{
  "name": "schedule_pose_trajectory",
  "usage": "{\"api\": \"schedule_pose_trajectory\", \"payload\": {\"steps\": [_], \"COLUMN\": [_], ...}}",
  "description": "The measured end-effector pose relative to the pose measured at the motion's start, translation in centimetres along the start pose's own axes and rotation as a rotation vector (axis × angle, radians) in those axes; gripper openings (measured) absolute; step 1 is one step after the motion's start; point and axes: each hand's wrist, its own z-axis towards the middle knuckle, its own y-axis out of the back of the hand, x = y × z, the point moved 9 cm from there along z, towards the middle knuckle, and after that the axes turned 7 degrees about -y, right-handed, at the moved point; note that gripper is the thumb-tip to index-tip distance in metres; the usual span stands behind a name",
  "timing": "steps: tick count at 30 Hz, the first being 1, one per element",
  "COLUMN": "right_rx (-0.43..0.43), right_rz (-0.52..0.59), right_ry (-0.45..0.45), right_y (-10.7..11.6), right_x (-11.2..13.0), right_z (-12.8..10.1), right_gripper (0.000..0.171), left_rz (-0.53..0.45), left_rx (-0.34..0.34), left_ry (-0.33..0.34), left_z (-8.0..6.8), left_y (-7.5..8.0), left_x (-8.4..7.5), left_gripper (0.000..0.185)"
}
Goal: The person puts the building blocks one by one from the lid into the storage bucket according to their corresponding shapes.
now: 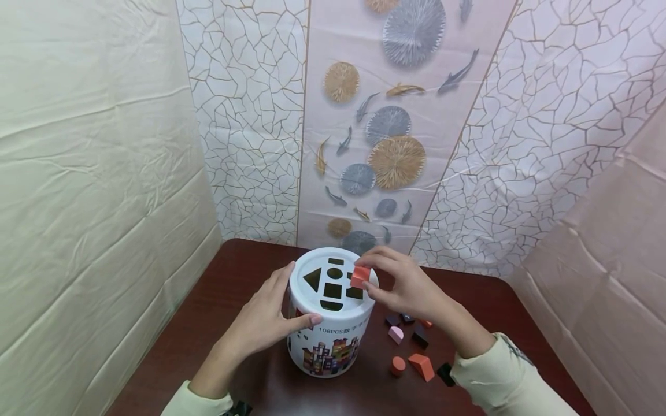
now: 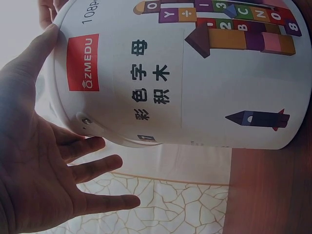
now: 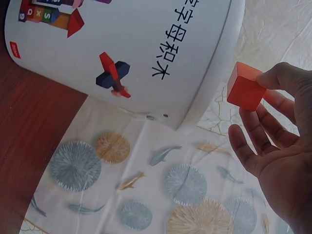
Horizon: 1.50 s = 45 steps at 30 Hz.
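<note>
Orange-red, the cube block (image 1: pixel 360 276) I'm watching sits pinched between the thumb and forefinger of the right hand (image 1: pixel 411 286), held just above the lid of the white shape-sorter bucket (image 1: pixel 330 341), at about 3 o'clock on the lid and close over the square hole (image 1: pixel 332 290). From the right wrist view I see the same cube (image 3: pixel 247 87) gripped at its far edge by the fingertips (image 3: pixel 275 78), clear of the bucket wall (image 3: pixel 146 53), the other fingers loosely spread beneath it. The left hand (image 1: pixel 265 318) rests flat against the bucket's side at 9 o'clock, fingers straight, thumb laid along the lid rim; the left wrist view shows that palm (image 2: pixel 34 165) spread open with the thumb touching the printed wall (image 2: pixel 195 92). The lid also carries a triangular hole (image 1: pixel 313 278) at 10 o'clock and a half-round one (image 1: pixel 331 305) at 6 o'clock. The bucket stands on a dark red-brown table (image 1: pixel 208 323). Loose blocks lie at 4 o'clock from the bucket: a pink arched block (image 1: pixel 396 334), an orange cylinder (image 1: pixel 398 366), an orange wedge (image 1: pixel 422 366) and several dark pieces (image 1: pixel 419 337).
</note>
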Motion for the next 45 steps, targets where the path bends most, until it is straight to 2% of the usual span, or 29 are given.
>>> {"api": "schedule_pose_trajectory", "payload": {"steps": [9,17,24,32,41,45], "right_rx": [0.012,0.01,0.028,0.034,0.066,0.068], "right_rz": [0.007,0.037,0.035,0.048,0.068,0.077], "right_ry": [-0.002,0.032,0.018,0.052,0.034,0.058], "right_y": [-0.8,-1.4,-1.9,-2.5,-3.4,-3.8], "right_x": [0.3,0.6,0.5,1.3,1.3,1.4], "right_z": [0.6,1.0,1.2,1.6,1.9,1.9], "right_gripper": [0.038,0.038,0.037,0.035,0.033,0.033], "left_rz": [-0.007,-0.006,-0.009,-0.005,-0.01,-0.01], "left_rx": [0.004,0.002,0.006,0.002,0.0,-0.003], "left_ry": [0.004,-0.004,0.001,-0.006,-0.002,-0.008], "left_z": [0.0,0.0,-0.1,0.0,-0.1,-0.1], "left_y": [0.0,0.0,0.0,-0.1,-0.1,-0.1], "left_x": [0.0,-0.1,0.0,0.1,0.1,0.1], "left_gripper": [0.13,0.13,0.13,0.129,0.129,0.128]}}
